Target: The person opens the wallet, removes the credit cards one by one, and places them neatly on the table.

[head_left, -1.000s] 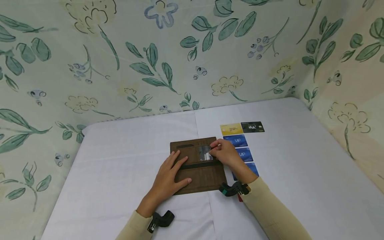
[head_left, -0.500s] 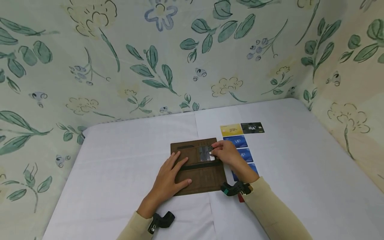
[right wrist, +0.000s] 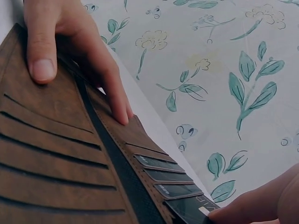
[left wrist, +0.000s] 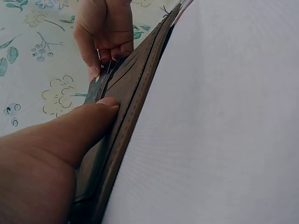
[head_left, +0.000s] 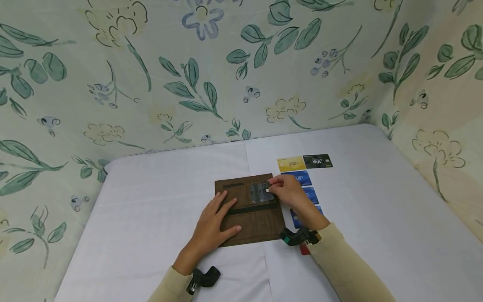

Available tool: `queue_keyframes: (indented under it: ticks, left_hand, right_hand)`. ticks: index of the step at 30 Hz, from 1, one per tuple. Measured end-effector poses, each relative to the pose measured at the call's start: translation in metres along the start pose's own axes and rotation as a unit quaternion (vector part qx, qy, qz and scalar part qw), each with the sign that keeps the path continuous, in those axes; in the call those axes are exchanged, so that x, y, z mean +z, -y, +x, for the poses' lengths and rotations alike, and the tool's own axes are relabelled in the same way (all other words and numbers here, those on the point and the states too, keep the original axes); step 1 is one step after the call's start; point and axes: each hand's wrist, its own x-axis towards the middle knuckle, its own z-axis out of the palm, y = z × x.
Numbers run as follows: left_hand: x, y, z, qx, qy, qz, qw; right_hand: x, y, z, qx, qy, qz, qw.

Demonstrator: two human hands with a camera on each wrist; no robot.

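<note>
On the worktop [head_left: 132, 218], short of its far edge, lies the open wallet [head_left: 253, 226]; the right hand [head_left: 287, 191] has shifted slightly toward its right edge, thumb and finger pinching a dark card [right wrist: 188, 211], which seems partly inside, hence not finished (going in or out, one cannot tell), while the left hand [head_left: 210, 223] rests, fingers spread, over the left edge

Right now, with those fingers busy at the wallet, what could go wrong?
The right hand pinches a dark card at the wallet, so the card might catch or bend. The left hand rests on the wallet with spread fingers; a hard push could perhaps slide it. In the head view, the right hand overlaps loose blue cards, so it may knock them.
</note>
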Motion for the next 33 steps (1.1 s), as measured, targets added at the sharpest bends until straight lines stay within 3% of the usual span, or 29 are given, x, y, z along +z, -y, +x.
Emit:
queue_keyframes:
  ticks: [9, 17, 27, 33]
  left_hand:
    - [-0.002, -0.002, 0.0, -0.006, 0.006, -0.003, 1.0]
    - [-0.001, -0.001, -0.001, -0.001, 0.002, -0.003, 1.0]
    - [-0.001, -0.002, -0.001, -0.004, 0.005, -0.003, 1.0]
    - [0.0, -0.001, -0.001, -0.002, 0.003, -0.002, 1.0]
  right_hand:
    - [-0.014, -0.004, 0.0, -0.022, 0.0, -0.019, 0.9996]
    - [-0.023, -0.008, 0.001, -0.021, 0.023, 0.012, 0.9994]
    - [-0.028, -0.01, 0.0, -0.017, 0.035, 0.008, 0.9992]
    - [-0.034, -0.012, -0.001, -0.013, 0.041, 0.048, 0.9979]
